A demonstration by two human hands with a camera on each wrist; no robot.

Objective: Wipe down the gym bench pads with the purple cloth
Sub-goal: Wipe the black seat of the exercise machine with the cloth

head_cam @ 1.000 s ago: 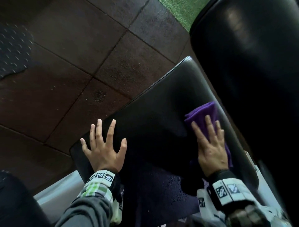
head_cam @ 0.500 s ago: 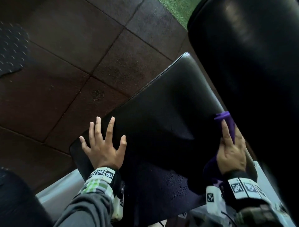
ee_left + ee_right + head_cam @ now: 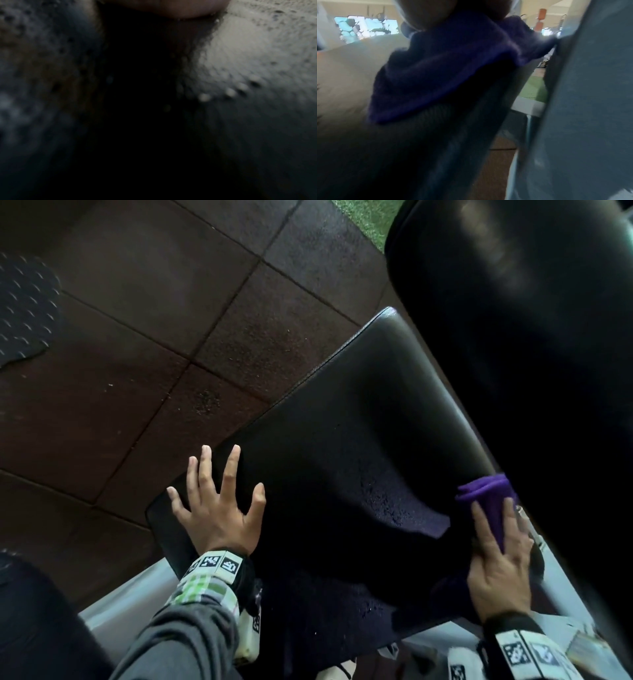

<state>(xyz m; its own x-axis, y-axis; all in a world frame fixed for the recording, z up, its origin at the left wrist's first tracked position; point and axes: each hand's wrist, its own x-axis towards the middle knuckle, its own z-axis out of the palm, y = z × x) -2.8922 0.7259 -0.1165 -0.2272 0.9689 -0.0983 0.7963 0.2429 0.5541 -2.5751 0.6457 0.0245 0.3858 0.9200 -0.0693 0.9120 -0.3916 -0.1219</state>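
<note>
The black seat pad [image 3: 342, 440] slopes across the head view, with wet droplets near its middle. My left hand [image 3: 215, 501] lies flat on its near left corner, fingers spread and holding nothing. My right hand [image 3: 496, 570] holds the purple cloth [image 3: 483, 491] against the pad's right edge, the cloth bunched between thumb and fingers. The tall black back pad [image 3: 531, 337] rises just right of that hand. In the right wrist view the cloth [image 3: 450, 70] drapes from under my palm over the seat pad [image 3: 419, 155]. The left wrist view is dark and blurred.
Brown rubber floor tiles [image 3: 171, 320] lie left of the bench, with a dark dotted mat [image 3: 24, 309] at the far left and green turf [image 3: 366, 217] at the top. The bench's white frame [image 3: 113, 604] shows below the seat.
My right hand has slid the cloth from the seat's upper middle to its right edge, beside the back pad, and the cloth has bunched up. The left hand stays put.
</note>
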